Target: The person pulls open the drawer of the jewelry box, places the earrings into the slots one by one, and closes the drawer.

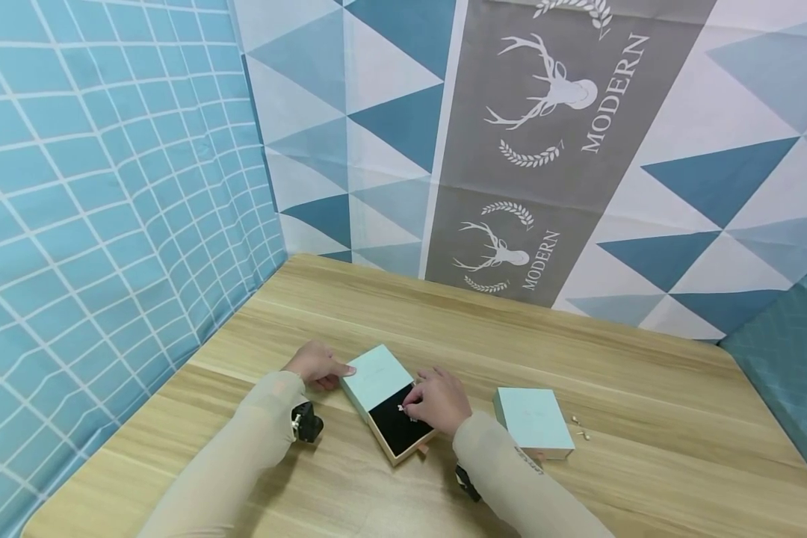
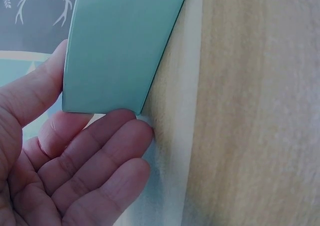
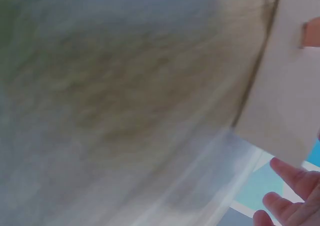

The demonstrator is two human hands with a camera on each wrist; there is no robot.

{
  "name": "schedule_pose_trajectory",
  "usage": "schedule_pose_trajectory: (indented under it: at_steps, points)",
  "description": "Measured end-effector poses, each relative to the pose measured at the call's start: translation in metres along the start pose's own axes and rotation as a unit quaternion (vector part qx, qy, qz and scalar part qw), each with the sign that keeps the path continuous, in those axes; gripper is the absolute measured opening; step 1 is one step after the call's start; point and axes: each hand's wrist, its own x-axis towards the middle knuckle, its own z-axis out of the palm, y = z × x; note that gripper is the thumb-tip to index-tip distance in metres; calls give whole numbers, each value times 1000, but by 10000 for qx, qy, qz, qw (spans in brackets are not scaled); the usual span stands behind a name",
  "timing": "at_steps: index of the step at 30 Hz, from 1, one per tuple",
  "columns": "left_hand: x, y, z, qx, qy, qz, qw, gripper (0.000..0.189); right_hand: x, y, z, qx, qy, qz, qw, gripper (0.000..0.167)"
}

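A mint-green slide box (image 1: 376, 377) lies at an angle on the table, its black-lined drawer (image 1: 393, 433) pulled partly out. My left hand (image 1: 316, 365) grips the box's outer corner, thumb on the lid and fingers at its end. In the left wrist view, the green side of the box stands between the thumb and curled fingers. My right hand (image 1: 438, 400) reaches over the drawer, thumb and forefinger pinching a small silvery piece of jewelry (image 1: 401, 408) at the black lining. In the right wrist view, fingers (image 3: 287, 206) show beside the drawer's pale outer wall and orange pull tab (image 3: 312, 33).
A second mint-green box (image 1: 534, 420), closed, stands right of my right forearm. Several small pieces of jewelry (image 1: 583, 435) lie on the wood-grain table (image 1: 659, 426) beside it. A blue grid cloth (image 1: 107, 224) hangs at the left, and a patterned cloth (image 1: 390, 149) behind the table.
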Motion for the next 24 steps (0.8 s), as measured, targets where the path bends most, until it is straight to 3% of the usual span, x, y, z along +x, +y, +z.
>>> schedule_pose_trajectory:
  at_steps: [4, 9, 14, 19, 24]
  points:
    - [2, 0, 1, -28, -6, -17, 10000, 42, -4, 2, -7, 312, -42, 85, 9995, 7]
    - [3, 0, 0, 80, -11, -47, 10000, 42, -17, 3, -17, 1123, -27, 367, 9930, 11]
    - [-3, 1, 1, 69, 69, -9, 10000, 43, -31, 1, -23, 1934, -166, 683, 9786, 10]
    - [-9, 3, 3, 51, 220, 79, 9997, 46, -42, 1, -24, 2395, -218, 799, 9674, 8]
    - [-7, 2, 2, 57, 200, 207, 9996, 38, -49, 4, -23, 3116, -747, 1106, 9408, 13]
